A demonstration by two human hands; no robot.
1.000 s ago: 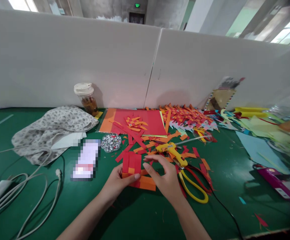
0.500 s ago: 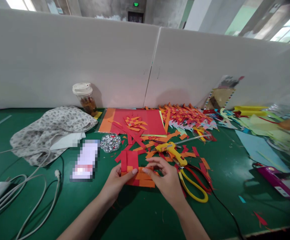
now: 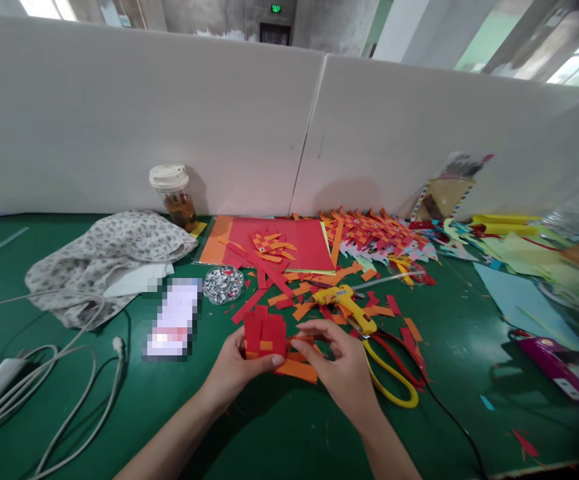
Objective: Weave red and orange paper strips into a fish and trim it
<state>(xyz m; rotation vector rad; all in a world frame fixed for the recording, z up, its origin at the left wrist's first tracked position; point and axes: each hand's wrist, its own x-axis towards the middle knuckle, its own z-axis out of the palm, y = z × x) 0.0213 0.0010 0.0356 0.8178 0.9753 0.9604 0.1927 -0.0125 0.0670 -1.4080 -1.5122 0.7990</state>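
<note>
Red and orange paper strips [image 3: 265,333], partly interlaced in a weave, are held upright over the table. My left hand [image 3: 234,363] grips the piece by its left side, thumb pressed across the lower front. At its right side, my right hand [image 3: 336,357] pinches an orange strip [image 3: 299,347] between thumb and fingers. Another orange strip [image 3: 299,371] sticks out below toward the right. Just beyond my right hand lie a yellow glue gun [image 3: 346,307] and scissors with red and yellow handles [image 3: 394,383]. My fingers hide part of the weave.
Loose strips [image 3: 264,277] and red sheets [image 3: 309,240] lie ahead, with finished woven fish [image 3: 379,233] behind. A bag of googly eyes [image 3: 223,285], phone [image 3: 174,320], cloth [image 3: 94,260], cup [image 3: 173,193] and white cables [image 3: 89,387] are left. A purple tool [image 3: 552,363] sits right.
The red strips on the left part of the piece now spread apart and cover more of the orange. The orange strip in my right hand is lifted away from the weave.
</note>
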